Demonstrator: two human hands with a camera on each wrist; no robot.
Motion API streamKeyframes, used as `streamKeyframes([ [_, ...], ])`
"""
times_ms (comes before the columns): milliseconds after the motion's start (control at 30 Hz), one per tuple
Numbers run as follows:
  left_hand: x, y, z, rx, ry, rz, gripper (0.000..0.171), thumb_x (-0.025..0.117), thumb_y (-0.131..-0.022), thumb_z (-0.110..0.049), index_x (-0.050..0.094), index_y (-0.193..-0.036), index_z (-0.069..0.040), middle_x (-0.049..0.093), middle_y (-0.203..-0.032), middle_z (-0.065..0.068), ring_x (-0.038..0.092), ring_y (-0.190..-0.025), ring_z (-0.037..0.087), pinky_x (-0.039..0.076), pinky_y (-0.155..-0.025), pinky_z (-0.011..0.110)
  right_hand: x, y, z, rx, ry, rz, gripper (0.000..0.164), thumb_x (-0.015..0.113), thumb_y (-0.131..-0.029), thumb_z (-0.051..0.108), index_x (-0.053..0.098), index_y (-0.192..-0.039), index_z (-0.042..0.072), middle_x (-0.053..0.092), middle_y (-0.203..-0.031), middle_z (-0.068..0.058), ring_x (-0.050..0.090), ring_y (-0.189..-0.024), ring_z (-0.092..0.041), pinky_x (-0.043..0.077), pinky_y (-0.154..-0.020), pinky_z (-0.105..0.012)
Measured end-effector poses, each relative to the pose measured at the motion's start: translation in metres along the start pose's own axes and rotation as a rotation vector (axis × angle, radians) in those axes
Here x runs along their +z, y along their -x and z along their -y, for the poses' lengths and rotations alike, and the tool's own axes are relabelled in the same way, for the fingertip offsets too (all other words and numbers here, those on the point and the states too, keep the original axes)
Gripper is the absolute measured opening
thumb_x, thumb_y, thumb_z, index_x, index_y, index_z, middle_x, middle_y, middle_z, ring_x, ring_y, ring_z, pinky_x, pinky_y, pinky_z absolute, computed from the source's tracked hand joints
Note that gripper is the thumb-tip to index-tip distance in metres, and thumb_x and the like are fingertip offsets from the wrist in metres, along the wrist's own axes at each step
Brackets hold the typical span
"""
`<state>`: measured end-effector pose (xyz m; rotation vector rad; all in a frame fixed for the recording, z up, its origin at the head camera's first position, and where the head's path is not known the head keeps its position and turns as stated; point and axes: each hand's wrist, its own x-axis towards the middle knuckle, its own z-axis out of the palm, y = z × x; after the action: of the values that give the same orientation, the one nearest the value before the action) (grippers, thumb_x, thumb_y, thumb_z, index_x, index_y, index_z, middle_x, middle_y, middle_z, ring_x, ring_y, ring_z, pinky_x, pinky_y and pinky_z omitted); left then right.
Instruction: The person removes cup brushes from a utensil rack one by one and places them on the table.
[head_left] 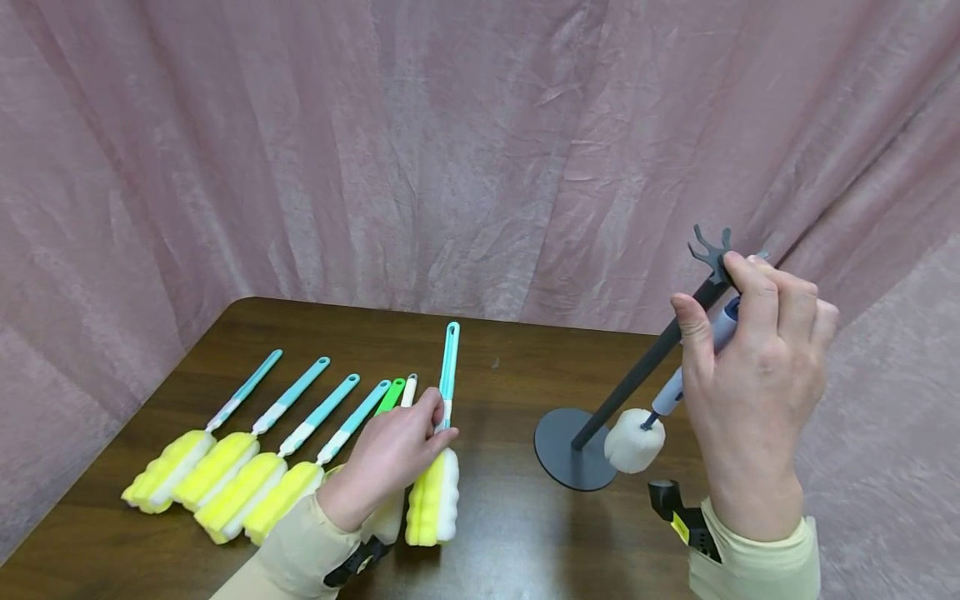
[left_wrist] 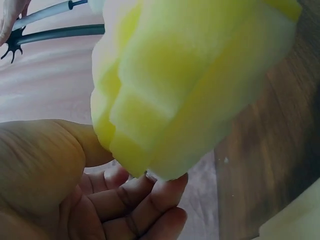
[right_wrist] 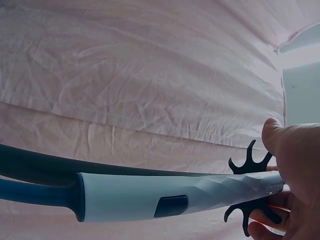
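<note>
My left hand (head_left: 397,450) pinches a yellow-and-white sponge bottle brush at the neck, where its blue-and-white handle (head_left: 450,358) meets the sponge head (head_left: 431,500). In the left wrist view that sponge (left_wrist: 170,85) fills the upper middle, with thumb and fingers at its near end. At the right, my right hand (head_left: 765,383) is at the top of a dark metal stand (head_left: 637,362); its fingertips touch the hooked top (head_left: 712,250). A brush with a pale blue handle (right_wrist: 135,197) and white sponge head (head_left: 634,442) hangs along the pole. The thumb (right_wrist: 272,135) stands away from that handle.
Several yellow-and-white brushes (head_left: 240,496) lie side by side on the brown table (head_left: 510,517) at the left. Beside them show a green handle (head_left: 392,395) and a white handle (head_left: 409,390), partly behind my left hand. A pink curtain (head_left: 465,150) hangs behind.
</note>
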<state>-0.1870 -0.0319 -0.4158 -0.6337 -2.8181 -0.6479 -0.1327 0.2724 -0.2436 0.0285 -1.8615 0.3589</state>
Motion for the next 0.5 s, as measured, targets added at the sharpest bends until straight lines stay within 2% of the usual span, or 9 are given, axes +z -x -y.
streamKeyframes([
  [500,0.016,-0.001,0.009,-0.019,-0.031,0.047,0.029,0.070,-0.090,-0.039,0.048,-0.089,-0.021,0.042,-0.056,-0.007,0.040,-0.047,0.013,0.031,-0.046,0.030,0.000,0.001,0.000,0.001,-0.004,-0.017,0.063,0.063,-0.089,0.057,0.063,-0.129,0.007,0.058,-0.128,-0.018,0.046,-0.108,-0.046,0.033,-0.078,-0.054],
])
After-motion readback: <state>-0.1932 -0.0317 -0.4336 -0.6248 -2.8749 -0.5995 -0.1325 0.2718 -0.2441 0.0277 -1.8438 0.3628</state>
